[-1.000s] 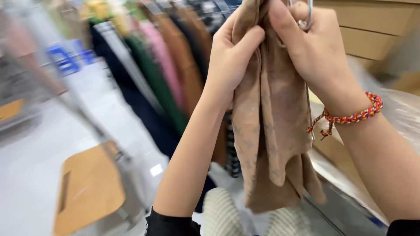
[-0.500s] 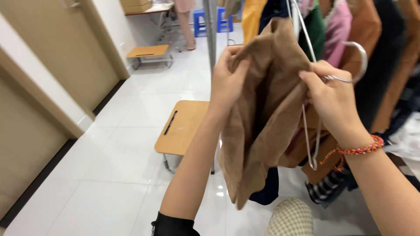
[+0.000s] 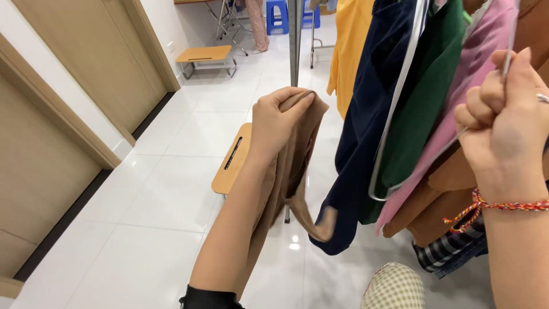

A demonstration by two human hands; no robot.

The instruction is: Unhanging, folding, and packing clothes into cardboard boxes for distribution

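Note:
My left hand [image 3: 278, 123] is raised in the middle of the view and pinches the top of a brown garment [image 3: 291, 171], which hangs limp down along my forearm. My right hand [image 3: 506, 117] is at the right edge, closed around a thin metal hanger [image 3: 394, 114] whose wire loop runs down across the clothes on the rack. The garment and the hanger are apart. A red beaded bracelet [image 3: 497, 206] circles my right wrist.
A rack holds hanging clothes: yellow [image 3: 351, 43], navy [image 3: 366, 131], green [image 3: 432, 97], pink [image 3: 457, 109] and brown. A low wooden folding table [image 3: 231, 163] stands on the white tiled floor below my left arm. Another small table [image 3: 206, 56] and blue stools [image 3: 278, 16] stand further back.
The brown garment has come off the hanger. My left hand moved left with the garment, while my right hand moved right with the bare hanger toward the rack.

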